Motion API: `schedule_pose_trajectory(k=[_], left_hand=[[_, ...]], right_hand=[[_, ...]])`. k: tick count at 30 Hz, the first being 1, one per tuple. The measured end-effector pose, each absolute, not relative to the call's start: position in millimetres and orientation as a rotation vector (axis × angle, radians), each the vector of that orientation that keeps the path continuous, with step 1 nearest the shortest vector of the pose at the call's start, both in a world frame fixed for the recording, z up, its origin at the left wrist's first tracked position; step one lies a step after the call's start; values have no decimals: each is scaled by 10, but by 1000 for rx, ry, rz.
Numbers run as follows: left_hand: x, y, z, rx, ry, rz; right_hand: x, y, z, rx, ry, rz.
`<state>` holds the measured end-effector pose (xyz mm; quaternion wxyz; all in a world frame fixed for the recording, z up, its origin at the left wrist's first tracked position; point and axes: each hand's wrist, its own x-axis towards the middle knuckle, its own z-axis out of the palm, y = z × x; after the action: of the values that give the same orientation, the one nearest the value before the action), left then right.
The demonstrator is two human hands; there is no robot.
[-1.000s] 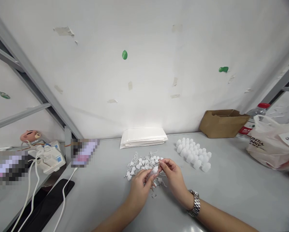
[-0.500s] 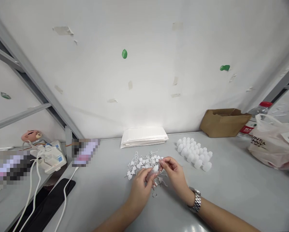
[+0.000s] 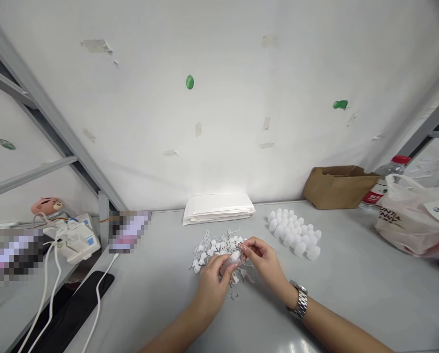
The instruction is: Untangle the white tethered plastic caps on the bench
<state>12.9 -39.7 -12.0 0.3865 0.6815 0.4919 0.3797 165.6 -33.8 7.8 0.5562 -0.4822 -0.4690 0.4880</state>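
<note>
My left hand (image 3: pixel 212 280) is closed round a small whitish bottle (image 3: pixel 228 264) with a white pointed top, tilted up to the right. At its tip, my right hand (image 3: pixel 260 257) pinches with thumb and forefinger; what lies between those fingertips is too small to make out. Behind and beneath both hands spreads a loose pile of small white caps with thin cords (image 3: pixel 214 247). A small ring-shaped piece (image 3: pixel 234 296) lies on the table just in front of my left hand.
Small white rounded containers (image 3: pixel 295 233) stand in rows at right. A stack of white envelopes (image 3: pixel 218 208) lies against the wall. Further right are a brown cardboard box (image 3: pixel 339 189), a bottle and a plastic bag (image 3: pixel 406 220). White cables (image 3: pixel 98 294) run along the left.
Both hands stay together at the bottle, with only a slight shift of the fingers at its tip. The view has moved a little.
</note>
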Motion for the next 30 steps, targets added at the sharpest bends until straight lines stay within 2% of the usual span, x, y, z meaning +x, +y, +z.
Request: schedule_pose_trajectory(k=[5,18,26,30], left_hand=[[127,-377,-108,1644,1166,957],[130,-365,-100,1622,1152,915],[124,-352,-82,1663,1153,923],[79,-284,17,1776,1204,935]], right_hand=[[1718,-300,110,-1059,-1081,1231],[1728,-299,129,-1121,-1125,1160],[1660,-334,0,-1199,-1167,1045],[1748,-278,154,-1163,-1320,836]])
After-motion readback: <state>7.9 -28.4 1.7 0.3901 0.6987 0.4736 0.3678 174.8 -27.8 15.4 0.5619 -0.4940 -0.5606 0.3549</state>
